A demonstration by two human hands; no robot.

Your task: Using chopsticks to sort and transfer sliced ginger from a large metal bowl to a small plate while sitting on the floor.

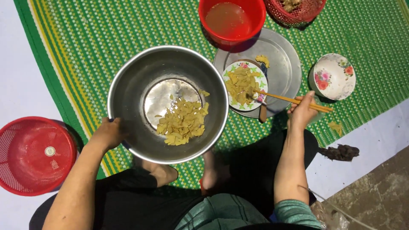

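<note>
1. Two holds are what I read from the head view. My right hand point(301, 111) is closed around a pair of wooden chopsticks point(289, 100), pinched near their right ends, with the tips reaching left onto a small flowered plate point(246, 85).
2. My left hand point(109, 133) is clamped on the near-left rim of a large steel mixing bowl point(128, 89), thumb side on the edge; I cannot tell how far the fingers wrap underneath.
3. Pale yellow sliced pieces point(183, 121) lie in a loose heap in the near-right part of the bowl's bottom. More of the same slices point(240, 83) cover the plate, where the chopstick tips touch them.
4. I judge the slices thin, light and probably moist, so they may cling or slide between the sticks; gripping them across the flat faces, a few at a time, looks safest.
5. I judge the bowl stiff, smooth and fairly light with so little in it. Its rim is the only real handhold, and it could tip toward the held side.
6. Under the plate sits a round metal tray point(285, 68), to the right of the bowl.
7. Further out: a red basin point(255, 12) of cloudy liquid at the far side, an empty flowered bowl point(334, 76) to the right, and a red plastic basket point(36, 155) at the near left off the green woven mat point(85, 34).
</note>
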